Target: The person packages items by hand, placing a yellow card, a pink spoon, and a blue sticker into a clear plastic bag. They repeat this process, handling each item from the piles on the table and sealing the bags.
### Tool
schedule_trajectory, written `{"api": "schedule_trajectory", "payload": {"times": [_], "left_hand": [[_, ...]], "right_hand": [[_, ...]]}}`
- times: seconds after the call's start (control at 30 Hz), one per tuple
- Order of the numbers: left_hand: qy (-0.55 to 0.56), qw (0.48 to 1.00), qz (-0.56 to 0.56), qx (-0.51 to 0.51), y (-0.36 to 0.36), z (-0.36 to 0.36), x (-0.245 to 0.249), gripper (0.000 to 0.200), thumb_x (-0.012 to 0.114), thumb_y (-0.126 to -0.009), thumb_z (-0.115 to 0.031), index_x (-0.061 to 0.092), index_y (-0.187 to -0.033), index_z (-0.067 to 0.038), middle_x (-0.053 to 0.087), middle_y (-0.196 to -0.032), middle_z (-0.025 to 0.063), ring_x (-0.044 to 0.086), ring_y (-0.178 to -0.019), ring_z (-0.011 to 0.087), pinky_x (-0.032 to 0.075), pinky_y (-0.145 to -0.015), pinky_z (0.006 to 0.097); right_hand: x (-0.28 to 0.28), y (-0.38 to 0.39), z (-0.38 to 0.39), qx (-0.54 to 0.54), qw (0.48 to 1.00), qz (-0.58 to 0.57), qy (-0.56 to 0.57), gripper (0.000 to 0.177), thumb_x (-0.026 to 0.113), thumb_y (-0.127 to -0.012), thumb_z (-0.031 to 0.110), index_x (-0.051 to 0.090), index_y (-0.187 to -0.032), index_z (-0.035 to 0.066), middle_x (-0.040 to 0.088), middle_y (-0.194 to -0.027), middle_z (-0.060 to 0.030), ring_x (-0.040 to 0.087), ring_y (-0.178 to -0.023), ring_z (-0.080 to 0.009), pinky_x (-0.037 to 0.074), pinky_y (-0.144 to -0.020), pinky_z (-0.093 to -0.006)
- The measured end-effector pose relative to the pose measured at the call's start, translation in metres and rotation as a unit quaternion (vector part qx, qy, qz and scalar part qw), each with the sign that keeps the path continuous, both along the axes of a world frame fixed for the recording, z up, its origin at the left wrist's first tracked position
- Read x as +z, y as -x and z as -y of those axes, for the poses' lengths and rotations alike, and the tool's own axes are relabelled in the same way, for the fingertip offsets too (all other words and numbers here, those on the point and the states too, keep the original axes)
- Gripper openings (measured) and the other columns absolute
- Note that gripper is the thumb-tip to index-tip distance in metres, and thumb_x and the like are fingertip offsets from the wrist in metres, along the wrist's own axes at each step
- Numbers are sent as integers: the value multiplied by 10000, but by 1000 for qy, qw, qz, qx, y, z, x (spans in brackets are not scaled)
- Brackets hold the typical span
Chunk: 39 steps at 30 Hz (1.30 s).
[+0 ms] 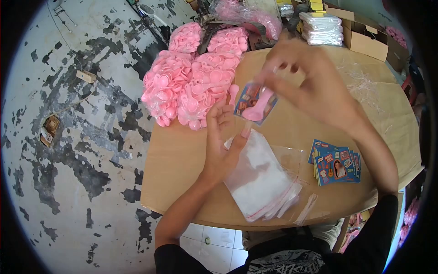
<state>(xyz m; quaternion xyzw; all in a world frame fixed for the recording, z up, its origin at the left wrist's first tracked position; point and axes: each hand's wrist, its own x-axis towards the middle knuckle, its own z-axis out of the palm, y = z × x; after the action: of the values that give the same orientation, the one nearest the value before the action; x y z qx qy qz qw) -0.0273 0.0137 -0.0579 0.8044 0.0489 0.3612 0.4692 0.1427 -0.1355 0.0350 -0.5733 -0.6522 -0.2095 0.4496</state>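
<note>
Head view | right hand (306,84) blurred | card (244,101) partly hidden

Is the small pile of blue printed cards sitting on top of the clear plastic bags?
No, the blue printed cards lie on the brown tabletop, beside the clear plastic bags.

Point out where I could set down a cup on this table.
The table is bare left of the left forearm, below the bagged pink spoons, and mid-table between the right hand and card stack. The far left and near middle are crowded, with spoons and clear bags.
</note>
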Motion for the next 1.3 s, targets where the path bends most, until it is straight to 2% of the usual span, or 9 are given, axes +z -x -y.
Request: {"api": "schedule_trajectory", "payload": {"times": [0.23, 0.33, 0.43, 0.53, 0.63, 0.83, 1.03, 1.23, 1.3], "left_hand": [[-155, 988, 22, 0, 2, 5, 1, 1030, 830, -699, -265, 183, -1457, -4, 371, -1367, 170, 383, -1288, 284, 289, -1090, 433], [-157, 987, 12, -26, 3, 12, 1, 1097, 868, -651, -209, 156, -1457, 8, 350, -1380, 194, 384, -1284, 314, 285, -1092, 450], [-176, 983, 51, -23, 0, 28, 2, 1145, 869, -646, -267, 132, -1466, 42, 301, -1409, 258, 316, -1326, 396, 294, -1055, 525], [-285, 946, -49, 144, 6, 45, 5, 987, 814, -713, -143, 178, -1444, 47, 321, -1370, 263, 377, -1280, 339, 335, -1046, 483], [-343, 924, -96, 137, 8, 31, 3, 869, 716, -789, -62, 169, -1447, 98, 357, -1379, 315, 403, -1269, 446, 363, -1026, 492], [143, 969, -75, -187, 11, 34, 6, 553, 544, -918, -15, 310, -1411, 77, 573, -1238, 158, 510, -1231, 240, 381, -1029, 354], [86, 941, -158, -285, 14, 32, 20, 638, 593, -915, -78, 256, -1452, -10, 605, -1212, 162, 568, -1168, 240, 398, -1038, 384], [184, 946, -106, -243, 13, 33, 17, 484, 501, -980, -63, 339, -1435, -28, 588, -1243, 134, 552, -1155, 171, 450, -961, 311], [193, 959, -82, -191, 7, 25, 16, 439, 453, -1012, -124, 346, -1426, -27, 600, -1216, 156, 594, -1108, 200, 493, -909, 314]], "right_hand": [[15, 23, 14, -21, 988, -119, 92, 98, 733, -767, 59, 684, -844, 22, 644, -809, -79, 604, -700, -172, 464, -628, -294], [-3, 26, 3, 45, 991, -103, 76, 159, 704, -806, 142, 702, -843, -12, 655, -770, -182, 639, -657, -301, 509, -635, -377], [-11, 27, -2, 108, 987, -95, 76, 108, 714, -844, 89, 699, -905, 1, 653, -809, -79, 587, -598, -140, 462, -535, -278], [-5, 34, 3, 111, 977, -158, 90, 115, 678, -886, 93, 702, -952, 2, 659, -822, -72, 584, -611, -113, 471, -542, -288], [7, 38, 9, 125, 956, -234, 122, 127, 656, -907, 96, 694, -993, 9, 655, -831, -52, 584, -665, -106, 472, -580, -275], [3, 23, -5, 62, 989, -123, -48, 185, 651, -910, 106, 649, -1072, 17, 634, -811, -33, 564, -716, -99, 463, -629, -253], [14, 10, 9, 142, 949, -255, 123, 224, 665, -890, 165, 633, -1047, 9, 630, -670, -88, 553, -594, -139, 480, -613, -301], [10, 7, 11, 60, 987, -91, 121, 149, 661, -880, 104, 679, -1013, 41, 650, -683, -65, 592, -579, -132, 483, -574, -294], [6, 5, 10, 43, 987, -68, 138, 141, 652, -848, 120, 682, -947, 24, 662, -721, -138, 642, -643, -253, 505, -609, -366]]}}
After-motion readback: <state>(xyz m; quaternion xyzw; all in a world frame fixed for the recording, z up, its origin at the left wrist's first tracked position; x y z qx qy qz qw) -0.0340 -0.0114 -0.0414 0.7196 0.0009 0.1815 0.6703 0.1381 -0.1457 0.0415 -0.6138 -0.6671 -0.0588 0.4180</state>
